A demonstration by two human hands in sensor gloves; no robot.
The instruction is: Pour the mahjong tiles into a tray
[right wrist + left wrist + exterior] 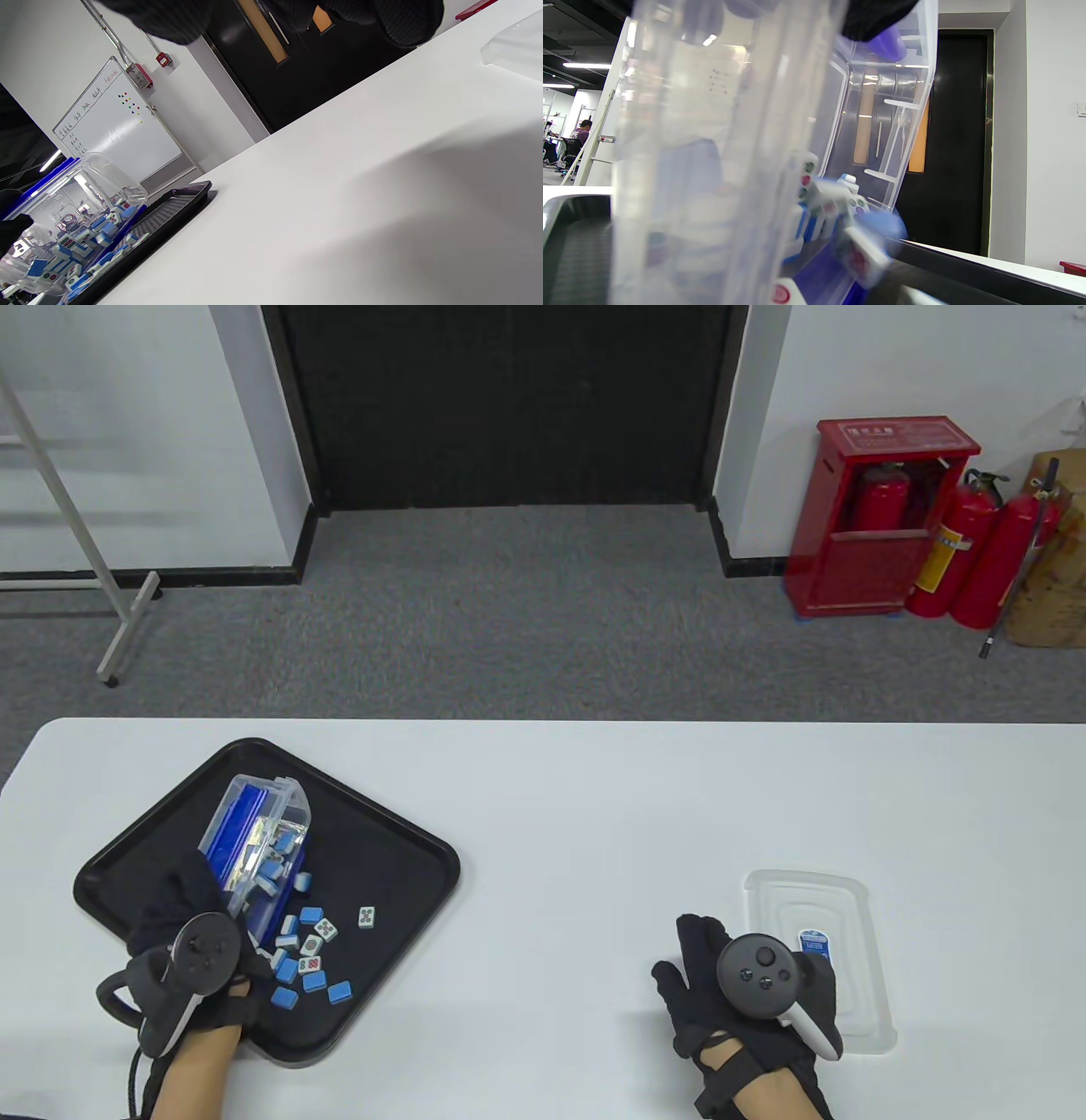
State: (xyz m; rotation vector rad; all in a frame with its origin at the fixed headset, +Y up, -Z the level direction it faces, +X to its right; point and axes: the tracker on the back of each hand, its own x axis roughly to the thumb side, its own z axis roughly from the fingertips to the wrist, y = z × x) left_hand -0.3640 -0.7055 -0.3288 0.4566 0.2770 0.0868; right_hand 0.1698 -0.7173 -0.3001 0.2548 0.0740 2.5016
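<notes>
A black tray [399, 848] lies on the left of the white table. My left hand [199, 929] grips a clear plastic box [254, 836] with blue trim and holds it tilted over the tray, mouth down toward me. Blue-backed mahjong tiles [310, 950] lie scattered on the tray and more sit inside the box [823, 207]. One tile [863, 254] is blurred at the box's mouth in the left wrist view. The right wrist view shows the box [80, 212] and tray [178, 203] from the side. My right hand [721, 984] rests flat and empty on the table.
The box's clear lid [819, 959] lies on the table to the right of my right hand, partly under it. The table's far edge [543, 721] borders grey carpet. Red fire extinguishers [976, 551] stand by the far wall.
</notes>
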